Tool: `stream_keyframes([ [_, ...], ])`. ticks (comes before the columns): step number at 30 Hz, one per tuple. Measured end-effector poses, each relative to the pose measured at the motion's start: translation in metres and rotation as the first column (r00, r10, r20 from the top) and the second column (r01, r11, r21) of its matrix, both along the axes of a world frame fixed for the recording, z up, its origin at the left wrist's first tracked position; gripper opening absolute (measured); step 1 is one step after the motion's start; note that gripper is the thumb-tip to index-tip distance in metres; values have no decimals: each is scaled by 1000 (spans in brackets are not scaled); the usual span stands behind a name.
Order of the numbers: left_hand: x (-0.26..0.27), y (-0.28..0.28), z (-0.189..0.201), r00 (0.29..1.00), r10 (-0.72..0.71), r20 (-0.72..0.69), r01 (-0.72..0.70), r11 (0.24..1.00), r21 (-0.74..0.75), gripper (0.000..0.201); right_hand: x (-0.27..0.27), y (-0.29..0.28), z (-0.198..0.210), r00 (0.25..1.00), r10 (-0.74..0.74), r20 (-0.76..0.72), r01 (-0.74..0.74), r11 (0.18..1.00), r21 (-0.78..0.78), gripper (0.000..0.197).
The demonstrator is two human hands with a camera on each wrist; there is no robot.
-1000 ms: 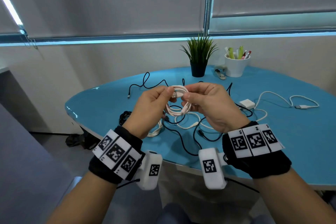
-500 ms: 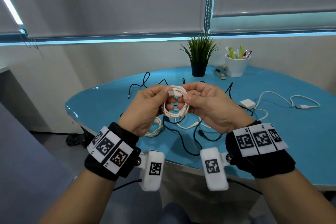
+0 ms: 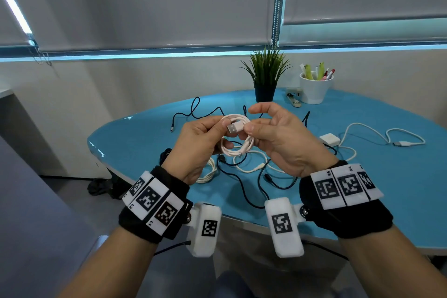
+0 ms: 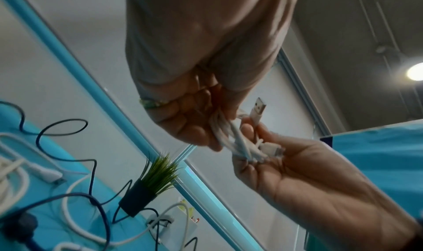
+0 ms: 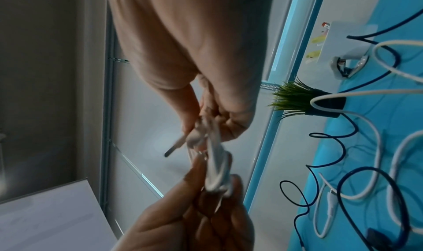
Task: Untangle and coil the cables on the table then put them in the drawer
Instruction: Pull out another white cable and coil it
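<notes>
White USB cable [image 3: 238, 136], nearly coiled, is being held above the table [image 3: 387, 189]: left hand [image 3: 198, 145] gripping the loops, right hand [image 3: 278, 135] pinching them. Black cables [image 3: 242, 176] and white cables [image 3: 362, 138] are lying uncoiled; no drawer visible.

A small white cable coil [image 3: 235, 138], its USB plug [image 3: 234, 127] sticking out, is held above the bench's [image 3: 387, 191] near edge, while loose black cables [image 3: 244, 191] and white cables [image 3: 256, 164] lie tangled near that edge and another white cable [image 3: 377, 133] trails toward the right edge.
</notes>
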State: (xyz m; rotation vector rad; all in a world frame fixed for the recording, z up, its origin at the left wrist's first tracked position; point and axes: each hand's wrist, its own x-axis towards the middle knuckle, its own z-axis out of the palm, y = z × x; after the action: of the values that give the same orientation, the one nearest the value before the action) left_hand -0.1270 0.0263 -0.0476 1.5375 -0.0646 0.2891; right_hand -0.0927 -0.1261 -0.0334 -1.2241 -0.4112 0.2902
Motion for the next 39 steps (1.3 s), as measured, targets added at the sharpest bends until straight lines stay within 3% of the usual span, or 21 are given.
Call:
stream_keyframes([
  [7,1,-5,-7,998,66,23,-69,981,183,13,1,2,2,991,-135,-3,135,990,27,22],
  [14,0,-10,-6,976,155,150,-182,965,187,25,4,5,2,973,-230,-7,230,973,11,18],
  [19,1,-5,-7,929,261,262,-340,883,325,26,1,8,0,974,-225,27,226,973,-50,13],
  [23,-2,-7,-7,909,264,323,-382,839,388,33,0,12,-1,959,-280,50,282,959,-32,12],
  [27,-1,-4,-7,869,268,415,-447,785,429,23,0,8,1,974,-222,46,225,972,-69,13],
  [30,-1,-1,-6,871,242,427,-446,754,482,17,-1,6,0,984,-173,46,177,979,-101,16],
  [35,1,3,-5,923,215,320,-348,823,450,10,0,5,-1,991,-128,48,133,983,-127,10],
  [39,1,4,-6,934,202,295,-324,827,460,7,0,6,-1,994,-101,48,109,975,-195,9],
])
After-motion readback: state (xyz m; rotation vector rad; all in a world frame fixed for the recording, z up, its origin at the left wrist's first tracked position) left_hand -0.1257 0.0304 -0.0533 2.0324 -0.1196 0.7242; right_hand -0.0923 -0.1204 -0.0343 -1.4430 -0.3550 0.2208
